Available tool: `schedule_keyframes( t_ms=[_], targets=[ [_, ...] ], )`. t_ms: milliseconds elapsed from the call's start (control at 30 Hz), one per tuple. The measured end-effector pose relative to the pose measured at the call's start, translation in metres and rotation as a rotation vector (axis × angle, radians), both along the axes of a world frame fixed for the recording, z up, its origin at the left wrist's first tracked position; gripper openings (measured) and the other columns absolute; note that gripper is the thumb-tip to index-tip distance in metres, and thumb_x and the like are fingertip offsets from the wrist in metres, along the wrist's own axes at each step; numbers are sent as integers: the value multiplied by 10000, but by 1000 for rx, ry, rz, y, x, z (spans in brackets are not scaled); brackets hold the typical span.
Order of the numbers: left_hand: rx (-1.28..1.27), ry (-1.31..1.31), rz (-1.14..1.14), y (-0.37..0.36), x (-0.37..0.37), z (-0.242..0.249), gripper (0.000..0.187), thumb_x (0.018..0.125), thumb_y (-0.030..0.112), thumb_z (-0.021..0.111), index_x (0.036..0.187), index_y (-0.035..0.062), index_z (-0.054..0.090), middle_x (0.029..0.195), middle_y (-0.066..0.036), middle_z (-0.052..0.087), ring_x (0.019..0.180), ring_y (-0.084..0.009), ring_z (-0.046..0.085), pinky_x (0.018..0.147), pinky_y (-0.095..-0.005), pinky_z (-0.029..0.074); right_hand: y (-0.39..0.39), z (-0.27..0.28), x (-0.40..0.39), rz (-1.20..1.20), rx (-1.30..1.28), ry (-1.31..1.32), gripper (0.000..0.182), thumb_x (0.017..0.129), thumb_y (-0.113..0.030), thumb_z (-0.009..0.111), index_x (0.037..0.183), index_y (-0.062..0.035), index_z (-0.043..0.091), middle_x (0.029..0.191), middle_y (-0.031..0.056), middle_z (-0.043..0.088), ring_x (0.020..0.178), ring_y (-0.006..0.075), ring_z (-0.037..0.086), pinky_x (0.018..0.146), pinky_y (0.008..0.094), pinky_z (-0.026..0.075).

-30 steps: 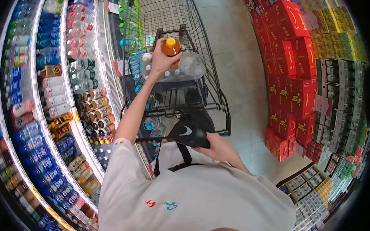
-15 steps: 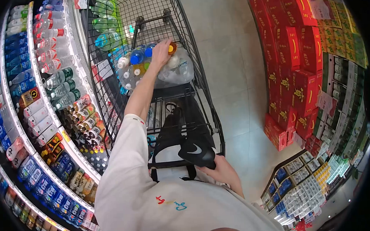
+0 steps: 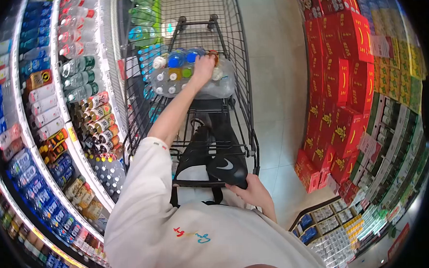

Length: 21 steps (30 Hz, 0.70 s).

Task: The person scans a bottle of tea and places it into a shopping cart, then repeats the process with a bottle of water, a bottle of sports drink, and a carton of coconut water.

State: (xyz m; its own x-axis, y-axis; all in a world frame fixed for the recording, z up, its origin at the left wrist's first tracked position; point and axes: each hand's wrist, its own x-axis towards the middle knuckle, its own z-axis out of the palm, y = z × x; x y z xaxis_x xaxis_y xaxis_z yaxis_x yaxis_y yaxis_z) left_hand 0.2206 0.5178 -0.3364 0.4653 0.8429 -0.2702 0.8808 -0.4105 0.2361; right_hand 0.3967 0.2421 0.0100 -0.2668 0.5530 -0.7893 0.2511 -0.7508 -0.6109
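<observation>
My left hand [image 3: 204, 69] reaches into the shopping cart [image 3: 243, 84], its fingers closed around the top of an amber-brown bottle [image 3: 214, 55] that is partly hidden. Beside it stand bottles with blue caps [image 3: 176, 59], a bottle with a yellow-green cap [image 3: 187, 73] and several white-capped bottles [image 3: 174, 76]. Clear plastic wrap [image 3: 225, 85] surrounds the right side of the group. Near my body, my right hand [image 3: 251, 191] is wrapped around the right end of the cart handle [image 3: 202, 184]. A black item with a white swoosh [image 3: 228, 168] sits just above that handle.
Shelves of bottled drinks [image 3: 80, 70] run close along the cart's left side. Stacked red cartons [image 3: 335, 84] stand to the right, across the tiled aisle floor [image 3: 270, 92]. A low display of packages [image 3: 326, 230] is at the lower right.
The view has shifted, so the cart and shelves sit further right in it. My left hand has stayed at the amber-brown bottle among the others. My right hand remains at the handle.
</observation>
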Motion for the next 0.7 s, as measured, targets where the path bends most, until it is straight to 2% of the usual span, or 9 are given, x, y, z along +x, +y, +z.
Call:
schedule_keyframes(
  t_ms=[67,100,167,233,300,367,500,600,700],
  targets=[
    [-61,-206,74,-26,-14,48,308,832,139,594,1103,-3,628,1046,-167,667,1022,-341,633,950,-500,447,0,-2,-3,70,40,31,265,834,-137,748,1043,5,669,744,45,657,618,100,574,577,289,474],
    [-58,-313,124,-45,-23,71,344,811,137,620,1117,-19,612,1036,-181,659,1017,-355,624,928,-498,456,1,-3,-6,85,30,11,271,839,-150,750,1042,9,664,780,70,670,668,135,602,633,303,494],
    [229,-493,147,-94,-51,110,392,766,147,720,1106,-18,614,1045,-199,648,1019,-383,609,925,-457,477,7,1,-15,163,45,24,279,845,-162,752,1042,13,660,816,95,684,718,170,629,689,318,513],
    [14,-531,261,-134,-82,157,424,800,173,725,1161,-19,612,1100,-202,639,1069,-373,597,947,-442,473,14,6,-27,179,50,-1,252,852,-157,755,1012,6,651,749,69,659,627,130,590,588,298,480],
    [-11,-620,378,-174,-119,198,409,837,189,719,1170,-23,611,1136,-188,637,1105,-367,588,971,-441,465,12,3,-41,264,91,54,233,864,-170,750,991,-7,642,687,36,620,571,104,548,529,293,442],
    [67,-591,479,-207,-154,237,397,858,187,708,1189,-10,613,1143,-185,635,1116,-360,591,981,-438,461,18,17,-64,300,86,2,233,871,-175,743,978,3,635,660,20,598,573,100,546,524,288,436],
    [381,-609,875,-270,-231,294,367,867,138,702,1204,25,614,1189,-175,640,1138,-353,602,977,-409,481,5,19,-103,382,152,69,227,890,-201,726,932,-2,624,643,-1,576,560,83,528,504,273,417],
    [483,-633,1155,-313,-303,286,395,855,182,715,1191,8,598,1123,-184,665,1069,-353,638,949,-419,491,-5,17,-130,470,171,89,221,890,-202,724,912,-6,625,630,-7,564,549,79,522,498,268,413],
    [402,-558,1347,-351,-403,227,527,842,247,742,1250,-11,532,1095,-197,682,1041,-311,663,917,-396,506,-12,27,-158,585,179,26,227,887,-198,726,892,2,619,625,-10,559,544,77,522,494,267,412]
  ],
)
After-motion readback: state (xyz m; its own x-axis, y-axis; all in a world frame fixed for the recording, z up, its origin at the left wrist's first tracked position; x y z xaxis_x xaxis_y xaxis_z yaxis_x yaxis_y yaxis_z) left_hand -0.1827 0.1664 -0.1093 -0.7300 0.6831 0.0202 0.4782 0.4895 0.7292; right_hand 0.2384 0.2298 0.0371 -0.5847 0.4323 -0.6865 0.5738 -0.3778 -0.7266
